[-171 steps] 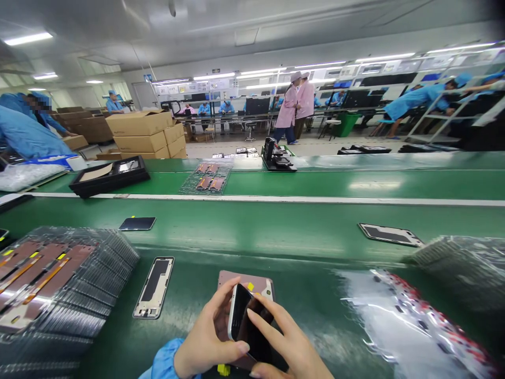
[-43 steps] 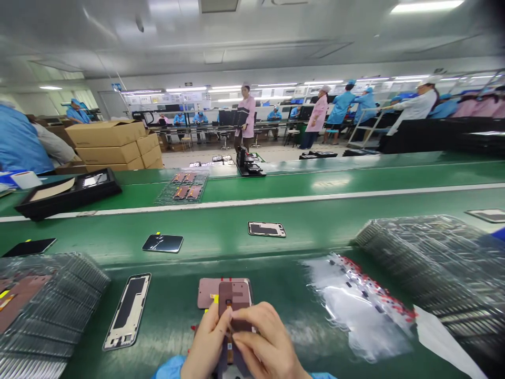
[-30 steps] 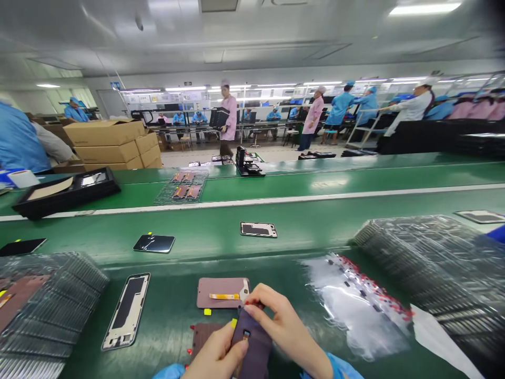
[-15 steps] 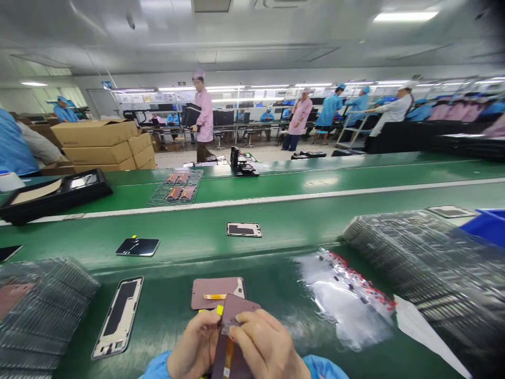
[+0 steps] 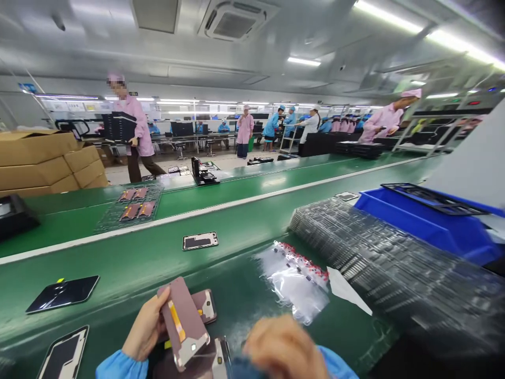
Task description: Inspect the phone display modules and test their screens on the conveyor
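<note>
Mauve-backed display panel (image 5: 182, 322) stands tilted in the left hand (image 5: 145, 327), gripped along its left edge with the thumb uppermost and the other fingers out of view behind it. This hold raises the orange flex strip (image 5: 177, 329) clear of the belt and leaves it unobstructed. The right hand (image 5: 283, 347) is blurred by motion over the green conveyor belt (image 5: 240, 310), close to the panel but apparently not touching it; whether it is spread or closed cannot be told. A second mauve panel (image 5: 205, 306) lies partly beneath the held one, and a darker panel (image 5: 193, 366) lies below it at the frame edge. Spread flat, a black glass panel (image 5: 63, 293) and a white-rimmed phone frame (image 5: 200, 241) sit well apart, which keeps their faces from touching. Stacked clear plastic trays (image 5: 394, 268) lie to the right within easy reach, beside a clear bag of red-tipped parts (image 5: 294, 279). Behind them stands a blue plastic bin (image 5: 426, 226). Across the aisle, a co-worker in a pink smock (image 5: 132, 126) carries a black stack.
</note>
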`<state>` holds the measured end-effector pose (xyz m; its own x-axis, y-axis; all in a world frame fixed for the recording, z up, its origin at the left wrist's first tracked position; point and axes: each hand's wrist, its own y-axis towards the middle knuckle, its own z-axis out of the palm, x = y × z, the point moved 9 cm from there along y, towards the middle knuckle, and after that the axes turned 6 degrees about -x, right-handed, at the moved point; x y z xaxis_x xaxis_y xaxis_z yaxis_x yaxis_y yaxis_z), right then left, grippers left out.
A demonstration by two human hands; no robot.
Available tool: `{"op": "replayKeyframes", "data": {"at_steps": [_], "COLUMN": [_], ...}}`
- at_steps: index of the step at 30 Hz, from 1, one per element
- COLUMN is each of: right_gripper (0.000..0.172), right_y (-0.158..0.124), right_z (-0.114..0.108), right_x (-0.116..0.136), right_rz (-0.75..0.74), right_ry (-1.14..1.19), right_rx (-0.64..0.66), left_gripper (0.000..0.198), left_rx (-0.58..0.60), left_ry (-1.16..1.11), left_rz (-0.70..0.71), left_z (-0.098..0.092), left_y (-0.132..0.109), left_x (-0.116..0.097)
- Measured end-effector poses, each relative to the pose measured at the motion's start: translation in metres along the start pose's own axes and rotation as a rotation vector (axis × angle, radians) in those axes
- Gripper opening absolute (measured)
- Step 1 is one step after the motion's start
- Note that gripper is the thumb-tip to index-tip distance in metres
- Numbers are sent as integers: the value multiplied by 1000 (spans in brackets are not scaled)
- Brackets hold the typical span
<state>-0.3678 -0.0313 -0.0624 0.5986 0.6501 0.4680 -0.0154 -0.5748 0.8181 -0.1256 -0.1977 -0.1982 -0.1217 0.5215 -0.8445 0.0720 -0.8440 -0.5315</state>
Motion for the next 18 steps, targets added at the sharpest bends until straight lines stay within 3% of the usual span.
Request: {"op": "replayKeyframes", "data": {"at_steps": [1, 3, 5, 8, 10, 12, 14, 16, 18], "right_gripper": [20, 27, 35, 35, 31, 28, 23, 23, 33], "right_y": [10, 22, 27, 10, -11, -31, -42, -43, -36], "right_z": [-16, -46, -60, -74, -81, -85, -86, -83, -69], "right_x": [-22, -95, -163, -254, -295, -318, -324, -318, -302], "right_rz": [68, 405, 567, 775, 890, 972, 1012, 1013, 990], "right_ry": [-11, -35, -76, -202, -301, -377, -411, -391, -298], "right_rx": [-39, -130, -133, -118, -107, -104, -126, -179, -220], "left_gripper": [10, 12, 12, 17, 23, 26, 28, 32, 39], "left_rx": [-23, -33, -25, -15, -12, 0, 43, 104, 166], "left_ry": [-6, -17, -18, -5, -7, -21, -47, -51, -37], "left_rz": [5, 14, 33, 51, 49, 42, 48, 62, 74], "left_z": [-4, -7, -10, -13, -13, -11, -5, 3, 14], "left_y": [0, -5, -15, -31, -40, -48, -54, -56, -57], "left_x": [-4, -11, -18, -26, -31, -35, -39, -42, -43]}}
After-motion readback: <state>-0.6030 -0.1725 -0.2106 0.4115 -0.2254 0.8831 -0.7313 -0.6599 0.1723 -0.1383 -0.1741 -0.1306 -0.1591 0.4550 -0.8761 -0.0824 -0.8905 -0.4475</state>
